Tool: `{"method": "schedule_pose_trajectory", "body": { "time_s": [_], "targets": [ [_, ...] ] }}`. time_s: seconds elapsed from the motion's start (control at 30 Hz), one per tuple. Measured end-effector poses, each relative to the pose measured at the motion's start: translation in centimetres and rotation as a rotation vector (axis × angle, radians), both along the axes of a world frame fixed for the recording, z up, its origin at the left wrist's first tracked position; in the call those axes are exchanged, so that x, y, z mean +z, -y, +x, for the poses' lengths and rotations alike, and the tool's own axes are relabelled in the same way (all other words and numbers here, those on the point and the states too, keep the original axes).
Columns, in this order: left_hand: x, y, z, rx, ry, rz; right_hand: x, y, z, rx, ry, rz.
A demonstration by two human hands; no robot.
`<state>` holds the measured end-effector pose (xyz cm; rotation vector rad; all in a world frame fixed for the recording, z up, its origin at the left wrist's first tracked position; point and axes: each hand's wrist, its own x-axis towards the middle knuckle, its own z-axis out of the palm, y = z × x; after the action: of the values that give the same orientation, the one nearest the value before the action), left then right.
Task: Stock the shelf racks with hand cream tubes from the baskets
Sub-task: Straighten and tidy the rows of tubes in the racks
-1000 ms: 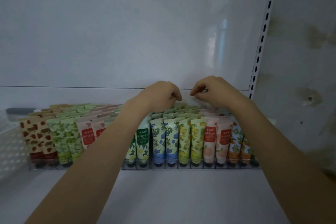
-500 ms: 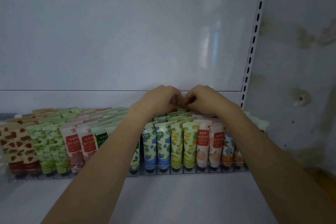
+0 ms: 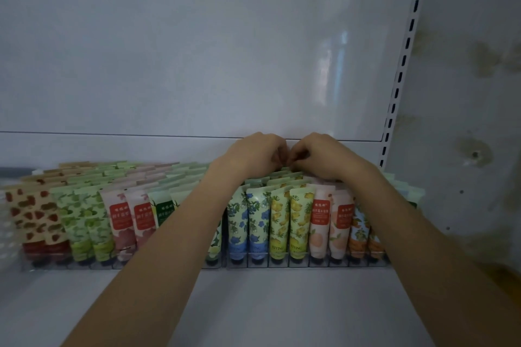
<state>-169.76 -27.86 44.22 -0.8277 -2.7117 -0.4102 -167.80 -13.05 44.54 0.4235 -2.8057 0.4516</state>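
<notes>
One white back panel fills the upper part of the view, glossy, with a horizontal seam low down. To its right is a wall marked with dark stains. A white shelf deck runs across the foreground. A slotted upright stands between panel and wall.

A clear divided rack sits on the deck against the panel and spans nearly its full width. The hand cream tubes stand in it cap-down, in lanes running front to back, two lanes to each pattern. From left to right the fronts show brown-spotted tubes, light green tubes, pink tubes with red labels, dark green tubes, blue-flower tubes, lemon tubes, peach tubes and orange tubes. The left forearm hides part of the middle lanes.

Both forearms reach in over the deck. The left hand and right hand are knuckles-up at the rear of the rack, above the blue-flower and lemon lanes, touching at the fingertips. Fingers of both are curled tightly inward. Whether either hand pinches a tube cannot be told: the fingertips are hidden behind the knuckles.
</notes>
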Motion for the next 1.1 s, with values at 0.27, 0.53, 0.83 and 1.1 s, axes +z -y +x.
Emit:
{"method": "schedule_pose_trajectory", "body": {
  "time_s": [0.27, 0.53, 0.83, 1.1],
  "targets": [
    [2.3, 0.2, 1.8, -0.166, 0.004, 0.015, 3.6, -2.5, 2.8, 0.063, 0.101, -0.045],
    [2.6, -0.7, 3.7, -0.290, 0.140, -0.103, 3.8, -0.4, 4.5, 0.000, 0.358, 0.258],
    [2.3, -0.7, 3.6, -0.290, 0.154, -0.108, 4.9, -1.1, 5.8, -0.017, 0.276, 0.210],
    [2.1, -0.9, 3.5, -0.298, 0.168, -0.073, 4.8, -0.5, 6.1, -0.011, 0.248, 0.213]
  ]
}}
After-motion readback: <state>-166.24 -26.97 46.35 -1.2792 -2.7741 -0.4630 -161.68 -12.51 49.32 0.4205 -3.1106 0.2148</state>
